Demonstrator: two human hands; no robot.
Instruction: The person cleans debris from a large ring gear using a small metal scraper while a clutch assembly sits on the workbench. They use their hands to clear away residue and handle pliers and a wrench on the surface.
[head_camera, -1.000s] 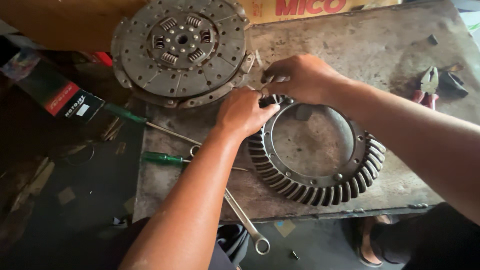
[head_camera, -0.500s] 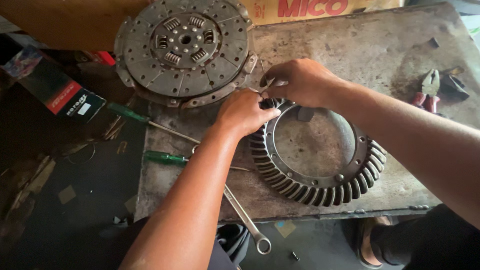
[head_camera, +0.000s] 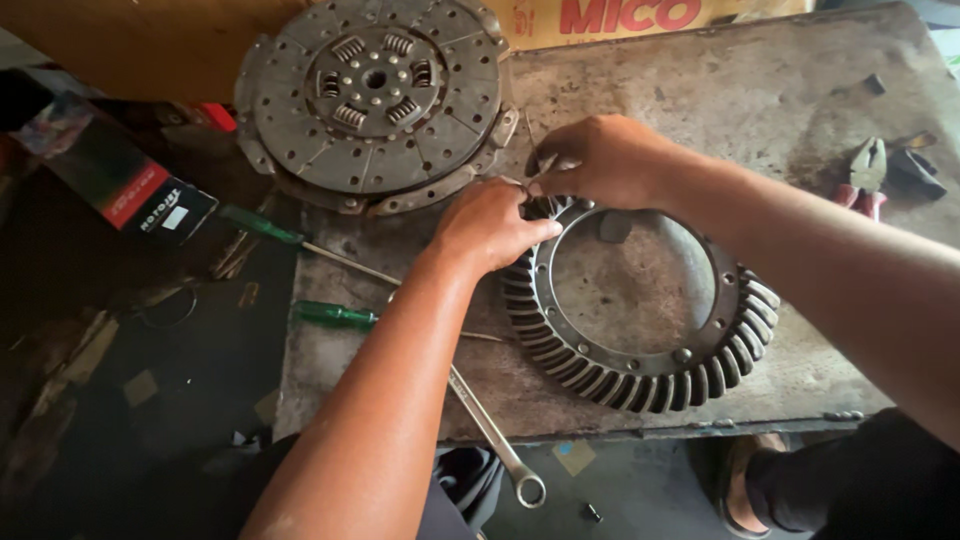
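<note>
Both hands meet at the top edge of the big grey steel ring gear (head_camera: 640, 325) lying flat on the stained metal bench (head_camera: 780, 90), left hand (head_camera: 490, 225) curled down bracing the teeth while the right hand (head_camera: 600, 160) pinches something tiny there, can't tell what.

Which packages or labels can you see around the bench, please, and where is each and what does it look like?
Cardboard carton: along the bench's far edge, behind the clutch disc; yellow with large red lettering.
Small box: lying left of the bench, below the disc; long, black and red, with a white label patch.
</note>
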